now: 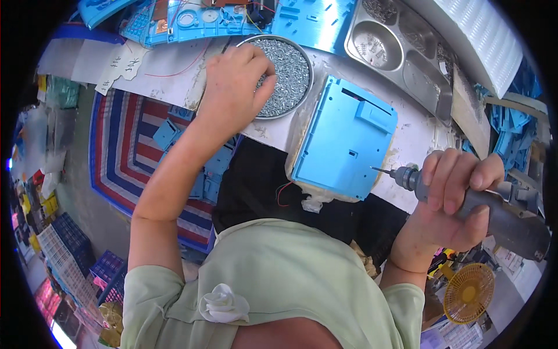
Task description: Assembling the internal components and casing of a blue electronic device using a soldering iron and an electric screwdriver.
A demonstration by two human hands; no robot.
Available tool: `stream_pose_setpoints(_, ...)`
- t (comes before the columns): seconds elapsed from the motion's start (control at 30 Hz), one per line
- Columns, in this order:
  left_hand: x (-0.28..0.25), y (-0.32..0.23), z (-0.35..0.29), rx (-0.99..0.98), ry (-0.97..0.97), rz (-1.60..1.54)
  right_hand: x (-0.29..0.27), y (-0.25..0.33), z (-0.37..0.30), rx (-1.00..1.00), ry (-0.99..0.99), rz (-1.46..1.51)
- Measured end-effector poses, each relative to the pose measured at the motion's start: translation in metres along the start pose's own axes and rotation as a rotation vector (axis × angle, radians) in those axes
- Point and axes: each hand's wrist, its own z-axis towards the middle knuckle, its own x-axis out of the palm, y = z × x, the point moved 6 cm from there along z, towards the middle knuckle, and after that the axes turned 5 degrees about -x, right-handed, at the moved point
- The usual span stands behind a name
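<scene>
- Head view, largest first: a white worktable (174, 88) runs across the upper part, with a striped bag (124, 145) of blue parts beside it on the left
- Metal tray (419, 80) with several compartments at the upper right of the table, small hardware lying in some of them
- Blue plastic case (337, 136) near the table's front edge, right of the middle, lying on a worn pad (294, 166); neither hand grips it; it looks light and stiff, probably smooth enough to slip a little, and its thin rims and the slot could crack under hard pressure, so the best hold is likely flat on the outer side edges, away from the openings
- Round bowl (311, 74) just left of the case, heaped with screws
- Power screwdriver (505, 224), grey and likely the heaviest thing in hand, best held around its thick body
- Right hand (462, 185) wraps around that body
- Left hand (238, 84) is at the bowl with fingers curled over the screws; cannot tell whether it pinches one
- Thin bit (381, 170) points at the case's right edge; contact cannot be told
- Screws (285, 72), tiny, loose and shiny, likely hard and slippery, best pinched between fingertips
</scene>
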Motion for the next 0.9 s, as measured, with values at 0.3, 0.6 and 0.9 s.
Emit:
stream_pose_setpoints(0.3, 0.0, 0.021, 0.024, 0.061, 0.119, 0.037, 0.0, 0.016, -0.037, 0.119, -0.184, -0.092)
stream_pose_setpoints(0.6, -0.006, -0.116, -0.007, 0.421, 0.205, -0.385, 0.005, 0.009, -0.076, 0.106, -0.17, 0.018)
stream_pose_setpoints(0.9, 0.025, -0.118, -0.02, 0.419, 0.308, -0.442, 0.015, -0.005, -0.074, 0.062, 0.085, -0.216)
